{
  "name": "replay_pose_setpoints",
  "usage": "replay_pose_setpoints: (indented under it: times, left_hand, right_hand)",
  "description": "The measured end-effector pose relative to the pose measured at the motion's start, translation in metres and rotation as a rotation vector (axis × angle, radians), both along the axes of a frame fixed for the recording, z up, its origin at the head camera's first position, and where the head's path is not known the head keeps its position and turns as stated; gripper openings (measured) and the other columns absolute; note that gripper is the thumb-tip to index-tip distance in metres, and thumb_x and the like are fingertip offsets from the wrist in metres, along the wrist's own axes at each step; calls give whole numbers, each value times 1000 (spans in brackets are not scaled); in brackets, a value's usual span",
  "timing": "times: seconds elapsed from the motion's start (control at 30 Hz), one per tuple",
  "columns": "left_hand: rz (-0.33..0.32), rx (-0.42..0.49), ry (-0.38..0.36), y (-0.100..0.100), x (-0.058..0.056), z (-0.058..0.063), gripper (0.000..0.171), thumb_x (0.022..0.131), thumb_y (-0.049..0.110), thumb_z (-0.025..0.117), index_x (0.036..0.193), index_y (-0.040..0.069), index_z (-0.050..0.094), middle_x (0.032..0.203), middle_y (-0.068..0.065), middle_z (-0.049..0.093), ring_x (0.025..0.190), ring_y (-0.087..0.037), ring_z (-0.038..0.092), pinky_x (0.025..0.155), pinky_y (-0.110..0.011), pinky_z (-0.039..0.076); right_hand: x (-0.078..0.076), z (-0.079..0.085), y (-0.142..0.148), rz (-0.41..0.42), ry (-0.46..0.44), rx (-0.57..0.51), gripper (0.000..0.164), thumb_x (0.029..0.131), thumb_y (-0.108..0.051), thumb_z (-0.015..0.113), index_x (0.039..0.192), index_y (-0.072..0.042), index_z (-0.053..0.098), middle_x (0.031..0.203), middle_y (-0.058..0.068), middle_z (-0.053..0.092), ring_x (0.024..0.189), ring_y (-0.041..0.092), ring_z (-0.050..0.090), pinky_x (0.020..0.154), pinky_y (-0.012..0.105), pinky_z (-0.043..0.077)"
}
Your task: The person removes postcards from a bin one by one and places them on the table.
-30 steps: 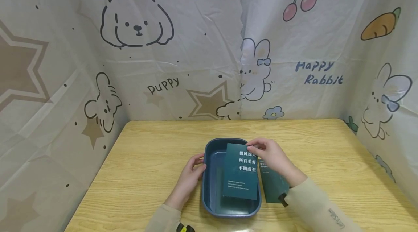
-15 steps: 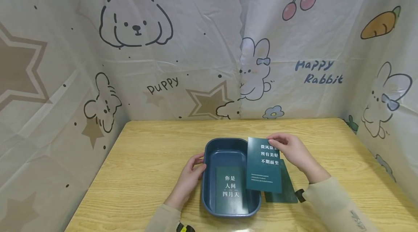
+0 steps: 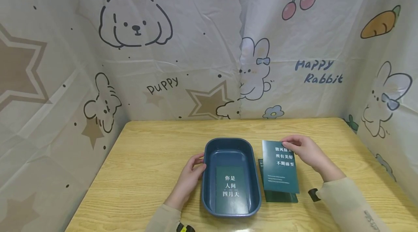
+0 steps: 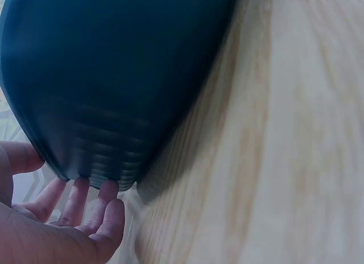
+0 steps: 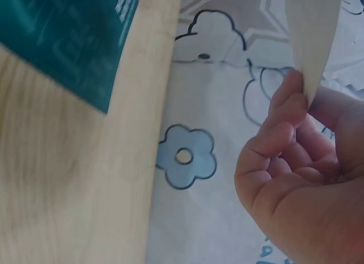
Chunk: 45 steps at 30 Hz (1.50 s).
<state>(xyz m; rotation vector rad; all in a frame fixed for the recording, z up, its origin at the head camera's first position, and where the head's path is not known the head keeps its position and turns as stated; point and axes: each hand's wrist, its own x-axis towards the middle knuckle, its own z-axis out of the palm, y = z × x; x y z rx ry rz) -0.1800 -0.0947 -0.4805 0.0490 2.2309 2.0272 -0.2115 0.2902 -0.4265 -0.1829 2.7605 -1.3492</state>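
Tray, dark blue with rounded corners, sits on the wood-grain desk, long sides running away from the person. Left hand is at the tray's left side. Its fingers are slightly bent and spread, tips against the outer wall; the thumb tip rests near the rim.

One green card lies face up inside the tray, toward the near end, with white Chinese characters in three lines.

Right hand is to the right of the tray. Its fingers are drawn narrow, pinching the held card at the upper right corner between thumb and fingertips. Green printed face is toward the head camera, with three lines of large characters and smaller text below; the right wrist view shows the pale reverse nearly edge-on.

A desk card, also green, lies just beside the tray, partly hidden by the held card. Contact between these two cannot be determined.

Behind the desk hangs a pale sheet printed with a puppy, rabbits, stars, cherries and a carrot. Both sleeves are beige.
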Motion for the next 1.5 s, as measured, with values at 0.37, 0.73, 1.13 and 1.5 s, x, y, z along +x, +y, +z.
replay_pose_setpoints:
  times: [0.37,0.73,1.13,1.5]
  left_hand:
    - [6,-10,-1,-1,-2,-4,43,96,15,52,137,8,46,132,-21,50,112,-29,54,91,-46,49]
    - [7,-27,-8,0,-4,-10,41,95,17,53,136,12,48,131,-18,50,111,-26,54,91,-45,49]
    - [6,-15,-6,-1,-4,-11,44,96,19,52,139,11,45,133,-19,49,111,-27,55,91,-45,49]
    - [-7,-17,-4,-2,-4,-9,43,96,17,52,138,9,45,132,-21,49,112,-29,55,89,-44,50]
  right_hand:
    - [-6,-21,4,72,-84,38,37,93,-37,57,112,-7,65,114,16,66,103,26,57,89,55,48]
    - [-13,-37,-1,88,-87,63,26,93,-26,59,104,-5,68,101,11,70,93,21,60,86,51,50]
    - [-20,-47,-4,59,-81,146,20,93,-23,60,98,-6,68,91,8,70,85,19,59,85,50,49]
    - [-21,-50,-10,40,-16,258,13,90,-22,63,92,-10,69,85,4,67,78,17,56,76,43,50]
